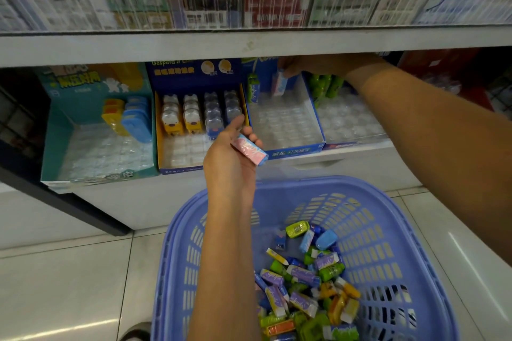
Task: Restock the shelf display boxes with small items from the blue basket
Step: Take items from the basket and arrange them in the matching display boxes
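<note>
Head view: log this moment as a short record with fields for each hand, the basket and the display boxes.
left hand: holds a pink packet in front of the shelf, above the basket
right hand: reaches under the upper shelf, grip on a second packet at the back of the blue box
basket: blue, on the floor, many small items left
blue box: mostly empty
yellow box: bear-shaped items at the back
teal box: few items

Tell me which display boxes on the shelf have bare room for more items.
The blue box is nearly bare: only a green pack at its back left, where the right hand sets another. The teal box is open in front of its yellow and blue items. The bear box is crowded behind, free in front.
</note>
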A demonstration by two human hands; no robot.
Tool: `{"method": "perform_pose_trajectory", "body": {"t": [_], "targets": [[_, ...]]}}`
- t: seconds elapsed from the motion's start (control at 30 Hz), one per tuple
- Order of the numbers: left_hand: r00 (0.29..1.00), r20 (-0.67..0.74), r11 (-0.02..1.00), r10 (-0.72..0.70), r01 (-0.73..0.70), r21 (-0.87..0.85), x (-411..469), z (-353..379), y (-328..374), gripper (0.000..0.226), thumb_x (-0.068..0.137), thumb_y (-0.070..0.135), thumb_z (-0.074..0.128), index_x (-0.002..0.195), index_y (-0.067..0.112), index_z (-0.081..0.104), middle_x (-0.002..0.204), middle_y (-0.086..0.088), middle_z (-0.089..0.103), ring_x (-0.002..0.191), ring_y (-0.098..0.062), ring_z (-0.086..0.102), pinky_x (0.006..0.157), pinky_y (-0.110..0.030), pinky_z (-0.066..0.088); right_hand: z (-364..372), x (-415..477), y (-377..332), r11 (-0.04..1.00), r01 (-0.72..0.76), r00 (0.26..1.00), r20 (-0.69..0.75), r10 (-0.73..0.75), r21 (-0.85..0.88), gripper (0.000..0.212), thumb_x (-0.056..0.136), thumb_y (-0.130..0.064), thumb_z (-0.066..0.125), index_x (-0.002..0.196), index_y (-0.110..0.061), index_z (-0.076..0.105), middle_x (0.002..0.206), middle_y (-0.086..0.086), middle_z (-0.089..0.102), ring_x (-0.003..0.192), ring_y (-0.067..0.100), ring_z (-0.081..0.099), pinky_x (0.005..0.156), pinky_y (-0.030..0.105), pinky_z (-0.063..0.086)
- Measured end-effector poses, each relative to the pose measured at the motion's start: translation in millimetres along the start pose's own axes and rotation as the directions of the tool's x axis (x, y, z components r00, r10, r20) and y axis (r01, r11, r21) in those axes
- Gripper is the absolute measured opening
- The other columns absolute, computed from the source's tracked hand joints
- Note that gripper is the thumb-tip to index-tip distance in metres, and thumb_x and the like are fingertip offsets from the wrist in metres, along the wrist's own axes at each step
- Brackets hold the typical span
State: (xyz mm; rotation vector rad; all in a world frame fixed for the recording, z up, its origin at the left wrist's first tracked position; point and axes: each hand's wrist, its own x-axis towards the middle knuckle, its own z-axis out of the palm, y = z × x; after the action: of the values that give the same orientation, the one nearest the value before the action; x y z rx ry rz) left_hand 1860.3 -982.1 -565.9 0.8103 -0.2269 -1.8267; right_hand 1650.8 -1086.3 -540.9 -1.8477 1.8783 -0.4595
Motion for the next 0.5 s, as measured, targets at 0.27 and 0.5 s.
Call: {"method": "perform_pose_trajectory", "body": {"t": [0.27, 0.5], "targets": [[0.99, 0.138, 0.994, 0.032, -0.046, 0.096, 0.6, -0.5, -5.1, 0.026, 0.1, -0.001, 0.035, 0.121, 0.004, 0.049, 0.106, -0.01, 0.063, 0.094, -0.017, 0.065, 0.084, -0.024, 0.055, -5.9, 13.5, 0.5, 0.999, -0.02, 0.997, 0.08, 0.022, -0.03, 0.035, 0.087, -0.018, 0.063, 0.121, -0.013, 0.06, 0.127, 0.008, 0.058, 0.119, 0.026, 0.052, 0.101, 0.033, 0.042], [0.996, 0.081, 0.994, 0.042, -0.049, 0.095, -3.4, 0.2, -7.6, 0.016, 0.097, 0.007, 0.047, 0.104, 0.005, 0.061, 0.11, -0.011, 0.065, 0.094, -0.016, 0.067, 0.085, -0.026, 0.054, 2.1, 14.5, 1.5, 0.995, -0.004, 0.999, -0.047, -0.001, -0.1, 0.023, 0.084, -0.017, 0.067, 0.107, -0.016, 0.068, 0.117, 0.004, 0.063, 0.112, 0.023, 0.055, 0.089, 0.023, 0.04]]}}
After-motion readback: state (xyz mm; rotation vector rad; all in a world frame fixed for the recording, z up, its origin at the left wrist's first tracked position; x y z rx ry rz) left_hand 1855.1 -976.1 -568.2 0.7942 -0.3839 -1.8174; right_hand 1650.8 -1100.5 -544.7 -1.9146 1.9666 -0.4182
